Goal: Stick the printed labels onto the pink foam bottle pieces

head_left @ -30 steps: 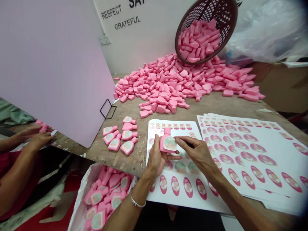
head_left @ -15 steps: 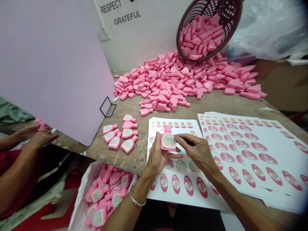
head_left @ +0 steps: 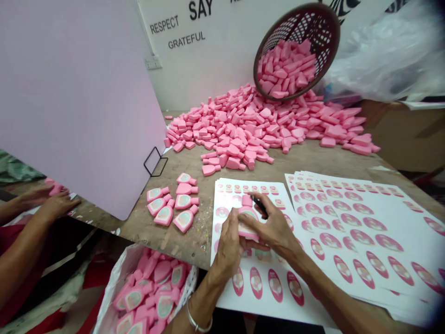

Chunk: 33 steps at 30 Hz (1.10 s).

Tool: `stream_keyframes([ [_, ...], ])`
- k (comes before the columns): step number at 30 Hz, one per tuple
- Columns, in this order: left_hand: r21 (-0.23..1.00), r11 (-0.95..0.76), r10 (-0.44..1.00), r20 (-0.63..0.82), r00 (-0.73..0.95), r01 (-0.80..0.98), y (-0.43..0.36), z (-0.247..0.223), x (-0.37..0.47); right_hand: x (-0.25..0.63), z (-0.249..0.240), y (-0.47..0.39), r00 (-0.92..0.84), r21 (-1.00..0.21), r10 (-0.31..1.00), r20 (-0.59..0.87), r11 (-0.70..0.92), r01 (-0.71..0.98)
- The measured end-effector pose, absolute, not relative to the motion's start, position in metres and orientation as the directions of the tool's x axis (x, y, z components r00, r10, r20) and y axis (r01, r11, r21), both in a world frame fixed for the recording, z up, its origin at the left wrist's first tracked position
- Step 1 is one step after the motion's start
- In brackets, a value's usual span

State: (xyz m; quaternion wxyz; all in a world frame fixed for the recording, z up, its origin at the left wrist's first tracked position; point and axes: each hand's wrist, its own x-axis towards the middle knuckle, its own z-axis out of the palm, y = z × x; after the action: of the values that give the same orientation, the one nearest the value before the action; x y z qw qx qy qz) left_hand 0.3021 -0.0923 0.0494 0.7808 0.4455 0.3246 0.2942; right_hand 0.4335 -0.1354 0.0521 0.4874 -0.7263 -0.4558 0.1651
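We pinch the pink bottle (head_left: 247, 200) between the fingers of our left hand (head_left: 227, 246) and right hand (head_left: 280, 232), neck toward the surface's (head_left: 299, 160) far edge.

- Left hand (head_left: 227, 243) and right hand (head_left: 276, 228): bare, slender fingers.
- Left wrist (head_left: 206, 304): slim, rounded, silver-coloured bangle (head_left: 193, 324).
- Forearms (head_left: 327, 285): uncovered.
- Lap clothing (head_left: 290, 326): dark, mostly hidden, type unclear.

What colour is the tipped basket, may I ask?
The basket is dark brown; see the head view.

1 wall socket (head_left: 153, 62) beside partition (head_left: 79, 102)
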Motion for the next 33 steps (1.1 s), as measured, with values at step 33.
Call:
stream_keyframes([
  [33,0.979,0.108,0.593,-0.205,0.779,0.175,-0.070,0.054,0.316,0.521,0.073,-0.169,0.370,-0.680,0.918,0.140,-0.182,0.710],
])
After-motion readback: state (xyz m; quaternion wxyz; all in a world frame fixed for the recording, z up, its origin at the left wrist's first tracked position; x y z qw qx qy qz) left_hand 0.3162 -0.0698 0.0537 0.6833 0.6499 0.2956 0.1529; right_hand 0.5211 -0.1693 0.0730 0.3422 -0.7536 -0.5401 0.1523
